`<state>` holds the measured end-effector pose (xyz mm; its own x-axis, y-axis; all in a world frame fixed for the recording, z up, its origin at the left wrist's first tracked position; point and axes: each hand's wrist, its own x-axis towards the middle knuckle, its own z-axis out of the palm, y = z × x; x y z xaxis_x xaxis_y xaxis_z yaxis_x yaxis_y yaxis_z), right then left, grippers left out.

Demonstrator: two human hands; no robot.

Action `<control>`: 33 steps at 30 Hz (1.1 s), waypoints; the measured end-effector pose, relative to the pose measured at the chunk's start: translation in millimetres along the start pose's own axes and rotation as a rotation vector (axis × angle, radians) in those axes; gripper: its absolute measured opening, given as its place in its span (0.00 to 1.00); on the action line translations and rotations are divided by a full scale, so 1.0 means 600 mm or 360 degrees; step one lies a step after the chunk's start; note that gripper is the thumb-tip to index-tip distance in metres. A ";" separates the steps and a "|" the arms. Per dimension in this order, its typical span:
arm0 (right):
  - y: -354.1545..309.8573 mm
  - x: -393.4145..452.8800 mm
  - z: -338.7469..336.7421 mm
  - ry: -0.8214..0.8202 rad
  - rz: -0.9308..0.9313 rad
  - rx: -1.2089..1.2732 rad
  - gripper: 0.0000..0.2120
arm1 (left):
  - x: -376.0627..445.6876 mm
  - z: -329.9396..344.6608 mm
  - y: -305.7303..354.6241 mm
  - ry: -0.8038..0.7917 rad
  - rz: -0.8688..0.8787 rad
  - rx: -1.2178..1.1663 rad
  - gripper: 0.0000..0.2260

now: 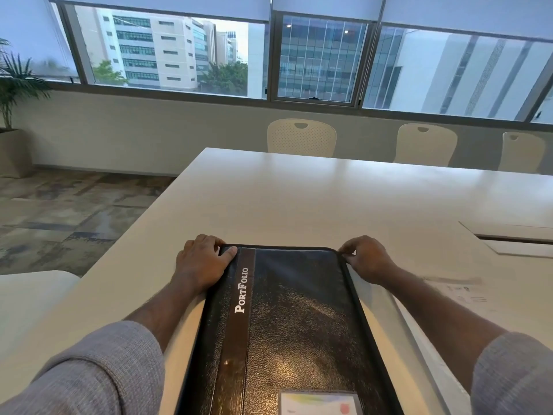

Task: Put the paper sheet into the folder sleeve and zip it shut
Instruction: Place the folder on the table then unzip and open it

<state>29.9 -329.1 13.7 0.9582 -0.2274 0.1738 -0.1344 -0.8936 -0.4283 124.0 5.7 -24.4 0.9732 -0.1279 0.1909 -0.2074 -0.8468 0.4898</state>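
A black leather folder (293, 319) marked "PortFolio" lies closed on the white table (299, 199) in front of me, with a brown stripe down its left side. My left hand (200, 265) presses flat on the folder's far left corner, thumb on the brown stripe. My right hand (368, 259) pinches the folder's far right corner at the zip edge; the zip pull itself is hidden under the fingers. A white paper sheet (457, 295) with faint print lies flat on the table to the right of the folder, partly under my right forearm.
A recessed cable hatch (514, 238) is set in the table at the right. Three white chairs (302, 136) stand along the far side. The table's left edge drops to carpet, and another white surface (30, 295) sits at lower left. A potted plant (12, 85) stands far left.
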 end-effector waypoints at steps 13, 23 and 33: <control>-0.009 -0.113 -0.007 0.0249 -0.0107 -0.0158 0.08 | 0.002 0.003 -0.001 0.0014 -0.0020 0.0042 0.22; -0.012 -0.195 -0.016 0.0258 -0.0138 -0.0100 0.07 | 0.004 0.005 0.000 0.0000 -0.0038 0.0068 0.22; -0.016 -0.287 -0.034 0.0091 -0.0199 -0.0069 0.08 | 0.004 0.002 0.001 -0.0005 -0.0044 0.0106 0.23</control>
<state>-138.7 -289.4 5.8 0.9523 -0.1340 0.2741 -0.0271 -0.9319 -0.3616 126.6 4.3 -24.5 0.9789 -0.1055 0.1753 -0.1733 -0.8826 0.4370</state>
